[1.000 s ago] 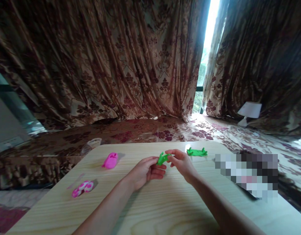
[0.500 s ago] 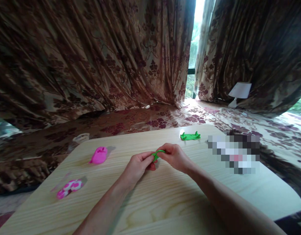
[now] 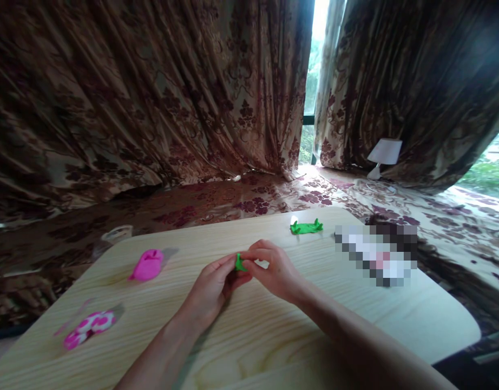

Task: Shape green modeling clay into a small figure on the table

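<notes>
Pinching small, pliable-looking green piece [image 3: 240,264] in left hand [image 3: 209,290] and right hand [image 3: 277,272], over pale wood-grain table [image 3: 249,341]; apparently shaping, likely calling for light pressure next; noting flat green strip with pronged ends [image 3: 307,228] beyond right hand, rounded pink piece [image 3: 148,265] left of left hand

Both forearms are extended forward from the bottom of the view and angled inward, so that the left hand [image 3: 215,284] and the right hand [image 3: 274,271] are brought together near the middle. The left wrist is held low, with the thumb and fingers drawn into a pinch and the lower fingers curled beneath. The right hand is turned toward the left one, its thumb and index finger pinched, a small gap being left between them nearer the palm.
</notes>
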The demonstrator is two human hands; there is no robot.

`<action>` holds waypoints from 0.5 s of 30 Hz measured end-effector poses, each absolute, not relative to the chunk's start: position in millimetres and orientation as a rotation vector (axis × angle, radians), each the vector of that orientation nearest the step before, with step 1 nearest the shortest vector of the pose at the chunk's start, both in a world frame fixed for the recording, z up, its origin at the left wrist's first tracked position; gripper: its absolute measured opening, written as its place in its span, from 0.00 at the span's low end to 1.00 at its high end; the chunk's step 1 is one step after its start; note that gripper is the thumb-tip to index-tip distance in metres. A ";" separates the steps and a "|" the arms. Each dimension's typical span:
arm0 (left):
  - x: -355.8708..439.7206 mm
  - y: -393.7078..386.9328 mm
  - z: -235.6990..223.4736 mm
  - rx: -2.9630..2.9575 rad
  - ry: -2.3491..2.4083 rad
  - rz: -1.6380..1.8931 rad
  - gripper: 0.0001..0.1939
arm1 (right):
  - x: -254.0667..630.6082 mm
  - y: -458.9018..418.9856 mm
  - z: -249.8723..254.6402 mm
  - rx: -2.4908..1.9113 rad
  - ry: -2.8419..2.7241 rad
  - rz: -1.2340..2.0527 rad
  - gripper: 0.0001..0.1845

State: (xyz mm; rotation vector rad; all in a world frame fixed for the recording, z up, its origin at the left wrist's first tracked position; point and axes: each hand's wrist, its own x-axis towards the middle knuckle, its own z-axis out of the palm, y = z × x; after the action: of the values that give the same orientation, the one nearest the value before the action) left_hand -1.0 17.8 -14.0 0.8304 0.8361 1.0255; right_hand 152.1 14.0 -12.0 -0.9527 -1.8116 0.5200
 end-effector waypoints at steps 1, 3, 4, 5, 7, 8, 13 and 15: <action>-0.1 17.1 -13.5 0.818 0.806 1.026 0.10 | 152.3 14.6 -12.7 -0.978 -1.798 0.501 0.09; 2.9 15.3 -12.1 0.821 0.766 1.030 0.11 | 153.0 16.1 -13.8 -1.035 -1.775 0.459 0.09; 4.3 14.8 -11.5 0.833 0.772 1.031 0.10 | 153.5 16.6 -13.7 -1.046 -1.777 0.449 0.08; 5.0 14.9 -11.2 0.846 0.794 1.029 0.10 | 154.0 16.9 -13.1 -1.039 -1.782 0.447 0.08; 4.0 16.6 -11.2 0.844 0.865 1.036 0.11 | 155.3 17.1 -11.3 -1.002 -1.770 0.465 0.08; 2.3 17.8 -11.2 0.830 0.897 1.041 0.11 | 156.0 17.2 -10.7 -0.987 -1.750 0.481 0.09; -6.3 17.9 -7.6 0.852 0.869 1.115 0.11 | 156.1 20.4 -15.4 -0.990 -1.678 0.529 0.11; -2.8 13.8 -5.3 0.877 0.843 1.127 0.12 | 153.7 21.2 -17.5 -0.991 -1.653 0.521 0.12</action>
State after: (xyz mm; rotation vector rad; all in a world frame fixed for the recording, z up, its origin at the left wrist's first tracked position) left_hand -2.8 13.8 -5.3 0.8768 0.8431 1.1271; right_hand 153.7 21.2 -17.5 -0.9912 -1.6529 0.5209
